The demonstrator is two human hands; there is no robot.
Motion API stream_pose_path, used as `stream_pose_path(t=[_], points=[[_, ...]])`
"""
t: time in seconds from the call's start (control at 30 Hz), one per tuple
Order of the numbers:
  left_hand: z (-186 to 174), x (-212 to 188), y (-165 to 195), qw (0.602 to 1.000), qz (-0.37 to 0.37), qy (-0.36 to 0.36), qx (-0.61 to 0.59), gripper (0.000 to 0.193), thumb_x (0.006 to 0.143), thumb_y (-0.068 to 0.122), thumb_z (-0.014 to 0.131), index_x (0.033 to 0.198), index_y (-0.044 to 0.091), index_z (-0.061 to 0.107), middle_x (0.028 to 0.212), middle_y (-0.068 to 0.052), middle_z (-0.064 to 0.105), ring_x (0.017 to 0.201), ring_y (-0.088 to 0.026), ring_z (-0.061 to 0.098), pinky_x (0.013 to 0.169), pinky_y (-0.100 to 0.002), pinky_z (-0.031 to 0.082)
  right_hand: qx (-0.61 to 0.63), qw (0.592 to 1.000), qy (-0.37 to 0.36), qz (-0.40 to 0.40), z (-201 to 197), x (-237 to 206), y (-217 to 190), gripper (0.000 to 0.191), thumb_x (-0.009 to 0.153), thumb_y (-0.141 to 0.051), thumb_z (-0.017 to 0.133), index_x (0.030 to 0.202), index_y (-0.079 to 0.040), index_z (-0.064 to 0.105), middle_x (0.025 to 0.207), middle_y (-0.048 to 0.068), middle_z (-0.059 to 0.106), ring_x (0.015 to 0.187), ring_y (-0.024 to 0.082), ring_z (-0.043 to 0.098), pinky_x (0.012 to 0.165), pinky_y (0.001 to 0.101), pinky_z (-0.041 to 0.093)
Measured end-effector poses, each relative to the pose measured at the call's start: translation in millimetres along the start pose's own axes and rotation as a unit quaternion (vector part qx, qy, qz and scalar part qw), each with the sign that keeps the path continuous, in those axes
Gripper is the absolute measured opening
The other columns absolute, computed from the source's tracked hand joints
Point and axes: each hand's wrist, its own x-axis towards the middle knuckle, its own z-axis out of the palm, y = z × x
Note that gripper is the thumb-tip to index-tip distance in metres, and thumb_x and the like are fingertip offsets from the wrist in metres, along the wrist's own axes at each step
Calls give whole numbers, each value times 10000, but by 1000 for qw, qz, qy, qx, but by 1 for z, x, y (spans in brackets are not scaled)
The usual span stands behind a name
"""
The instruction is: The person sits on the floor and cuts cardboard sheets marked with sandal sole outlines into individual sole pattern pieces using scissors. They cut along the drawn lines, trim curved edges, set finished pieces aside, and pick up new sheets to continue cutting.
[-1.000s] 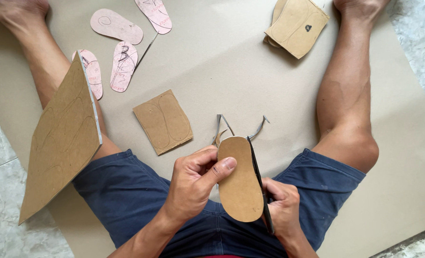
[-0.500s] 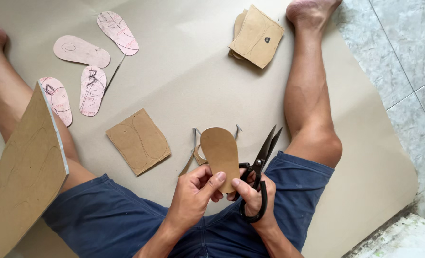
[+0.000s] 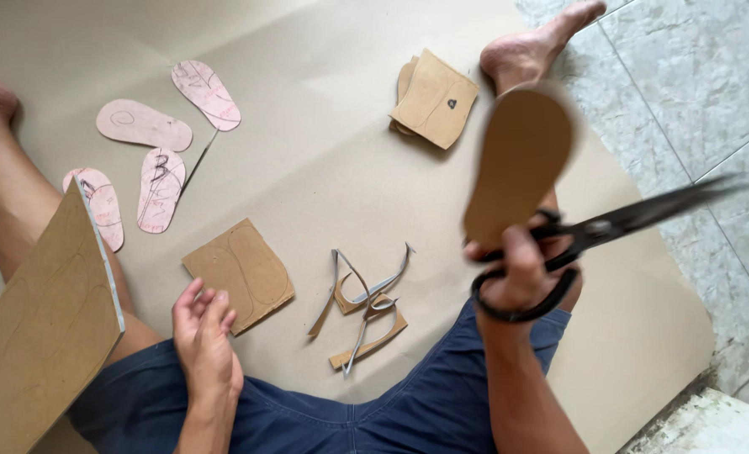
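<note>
My right hand (image 3: 521, 269) is raised at the right, gripping black scissors (image 3: 610, 225) together with a brown sole-shaped cardboard cutout (image 3: 519, 160) that stands upright above the fingers. My left hand (image 3: 204, 336) hovers empty with fingers apart over my left thigh, just beside a brown cardboard square (image 3: 238, 273) that has a sole outline drawn on it. Curved cardboard offcuts (image 3: 364, 307) lie on the paper between my legs.
Several pink sole templates (image 3: 151, 160) lie at the upper left. A small stack of cardboard squares (image 3: 433, 99) sits near my right foot. A large cardboard sheet (image 3: 42, 324) leans on my left leg. Brown paper (image 3: 324, 151) covers the floor; grey tiles (image 3: 694, 92) at right.
My left hand let go of the sole cutout and dropped toward the cardboard square. My right hand lifted the cutout and scissors up and to the right. Offcuts now lie on the paper.
</note>
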Motion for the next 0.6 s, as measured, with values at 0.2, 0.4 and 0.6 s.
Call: stream_pose_path(t=[0.2,0.4,0.6], points=[[-1,-3,-17,998,-25,44,25,665,889,132,730,1481,65,433,1283,-85,480,1088,-141,482,863,-278,409,-100,992,-8,78,16,97,65,162,955,-176,702,952,-30,631,727,42,646,535,114,603,468,278,485],[9,-2,-9,998,-19,54,24,759,853,169,746,1507,105,365,1377,-136,465,1267,-199,461,1079,-337,371,-288,906,-124,286,6,39,97,253,885,-239,784,859,7,728,639,32,661,505,87,620,442,245,480],[21,7,1,995,-44,79,42,797,828,180,775,1501,108,354,1287,-177,565,1197,-240,510,1058,-370,382,-257,865,-256,345,-2,-21,80,293,872,-279,790,876,10,743,614,19,621,509,61,543,447,221,434]])
